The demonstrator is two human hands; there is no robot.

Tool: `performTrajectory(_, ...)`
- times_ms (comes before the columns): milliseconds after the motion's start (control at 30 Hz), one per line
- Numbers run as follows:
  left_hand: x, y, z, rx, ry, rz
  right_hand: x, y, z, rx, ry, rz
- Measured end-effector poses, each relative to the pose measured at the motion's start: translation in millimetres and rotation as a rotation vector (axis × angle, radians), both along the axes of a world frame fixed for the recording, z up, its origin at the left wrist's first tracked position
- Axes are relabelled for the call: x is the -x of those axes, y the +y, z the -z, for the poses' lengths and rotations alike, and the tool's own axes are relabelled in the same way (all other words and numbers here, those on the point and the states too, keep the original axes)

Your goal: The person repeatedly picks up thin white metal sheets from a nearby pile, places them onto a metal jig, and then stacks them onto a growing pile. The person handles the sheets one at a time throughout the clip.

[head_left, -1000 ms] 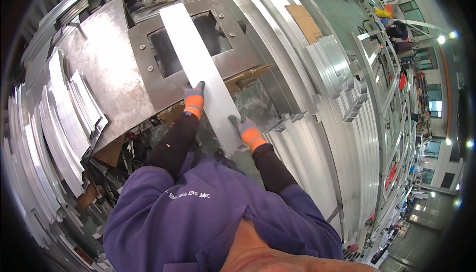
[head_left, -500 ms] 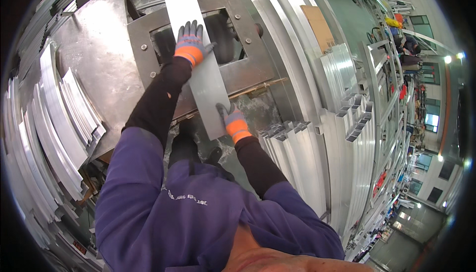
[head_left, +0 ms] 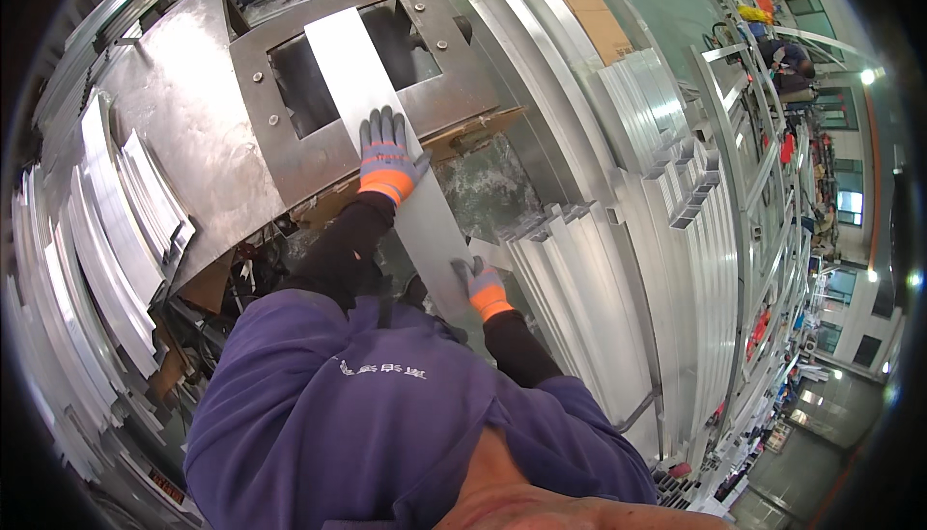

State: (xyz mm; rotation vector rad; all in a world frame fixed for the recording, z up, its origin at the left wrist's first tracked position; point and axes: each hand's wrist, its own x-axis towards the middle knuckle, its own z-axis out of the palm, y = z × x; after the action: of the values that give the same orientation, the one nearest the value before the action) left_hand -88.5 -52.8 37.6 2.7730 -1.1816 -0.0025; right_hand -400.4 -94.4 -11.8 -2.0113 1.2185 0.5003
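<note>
A long, flat, silver-white metal strip lies across a steel frame with a rectangular opening. Its far end is over the opening's far edge, while its near end sticks out past the frame toward my body. My left hand, in a grey and orange glove, rests flat on the strip just short of the frame, fingers stretched out and thumb toward the right edge. Gloved alike, my right hand grips the strip's right edge close to the near end. Its thumb is on top; the other fingers are partly hidden.
A smooth metal sheet adjoins the frame on the left. Long metal profiles are stacked at far left. Bundles of aluminium tubes stand close on my right, with a cardboard piece beyond. Another person is far off, upper right.
The strip has slid toward me, its far end drawn back from beyond the frame to the opening. Both hands have come nearer with it, and the view has shifted slightly.
</note>
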Motion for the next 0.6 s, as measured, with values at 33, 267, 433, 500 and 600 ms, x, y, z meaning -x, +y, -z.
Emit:
performTrajectory(33,18,4,1,-0.033,0.014,-0.011,16,1,4,0.011,-0.016,0.003)
performTrajectory(267,109,25,3,0.055,0.071,0.019,123,22,2,0.064,-0.184,0.070)
performTrajectory(433,90,60,-11,0.020,0.251,0.122,115,29,-40,0.112,-0.194,0.040)
performTrajectory(500,94,88,-30,0.158,0.182,-0.100,111,32,-17,0.133,-0.270,0.068)
performTrajectory(600,92,148,-1,0.345,0.199,-0.346,64,37,-12,0.214,-0.304,-0.103)
